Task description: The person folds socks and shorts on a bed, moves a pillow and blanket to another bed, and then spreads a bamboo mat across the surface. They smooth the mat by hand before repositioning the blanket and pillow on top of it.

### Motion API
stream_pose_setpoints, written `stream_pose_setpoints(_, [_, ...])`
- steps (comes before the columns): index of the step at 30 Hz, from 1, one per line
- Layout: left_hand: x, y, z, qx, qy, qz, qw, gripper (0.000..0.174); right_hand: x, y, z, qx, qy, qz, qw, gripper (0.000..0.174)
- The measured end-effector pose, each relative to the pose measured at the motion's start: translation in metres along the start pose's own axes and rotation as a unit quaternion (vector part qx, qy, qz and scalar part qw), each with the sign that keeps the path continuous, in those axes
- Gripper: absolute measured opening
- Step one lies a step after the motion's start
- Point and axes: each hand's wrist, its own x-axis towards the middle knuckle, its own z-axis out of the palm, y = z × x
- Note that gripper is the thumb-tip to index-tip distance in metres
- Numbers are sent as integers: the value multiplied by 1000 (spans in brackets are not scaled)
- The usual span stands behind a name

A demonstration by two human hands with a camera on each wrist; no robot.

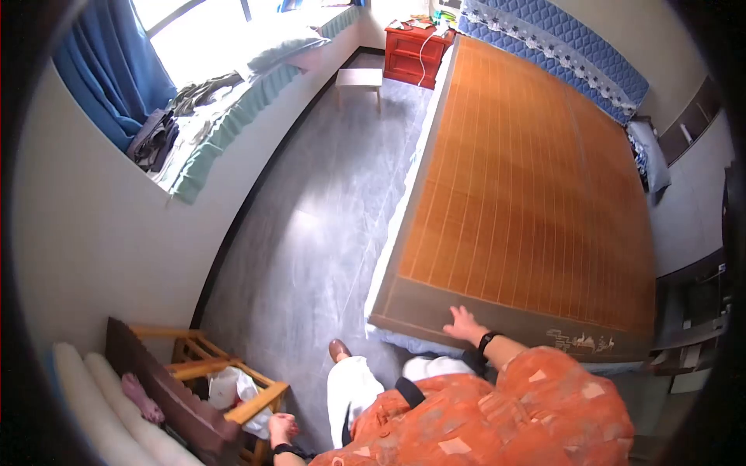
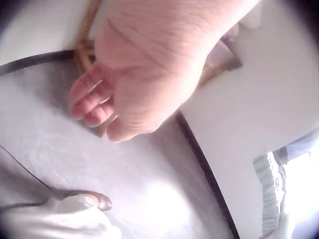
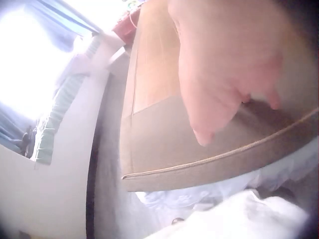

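Observation:
At the foot of the bed, my right hand [image 1: 464, 325] is over the brown cloth border of the bamboo sleeping mat [image 1: 536, 194], fingers apart and holding nothing. The right wrist view has the same hand [image 3: 229, 74] with its fingertips pointing down close to the border [image 3: 169, 134]. My left hand [image 1: 283, 427] hangs beside a wooden frame [image 1: 260, 400], its fingers loosely bent. Seen from the left wrist, this hand [image 2: 144, 79] has nothing in its grasp, and its palm covers part of the frame behind.
A white plastic bag [image 1: 233, 388] sits within the wooden frame. Grey floor [image 1: 311, 194] runs between bed and window wall. Farther off are a small stool [image 1: 360, 78] and a red nightstand [image 1: 412, 58]. Clothes [image 1: 155, 140] lie on the windowsill. A padded blue headboard [image 1: 552, 50] backs the bed.

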Motion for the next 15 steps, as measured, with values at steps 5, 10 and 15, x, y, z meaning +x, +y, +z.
stream_pose_setpoints(5, [67, 224, -23, 157, 37, 227, 960, 12, 13, -70, 17, 125, -56, -15, 990, 75])
stream_pose_setpoints(10, [105, 426, 27, 270, -4, 323, 907, 13, 24, -112, 6, 183, -61, 46, 980, 77])
stream_pose_setpoints(15, [115, 554, 59, 323, -45, 338, 883, 12, 47, -138, -32, 281, -112, 182, 936, 81])
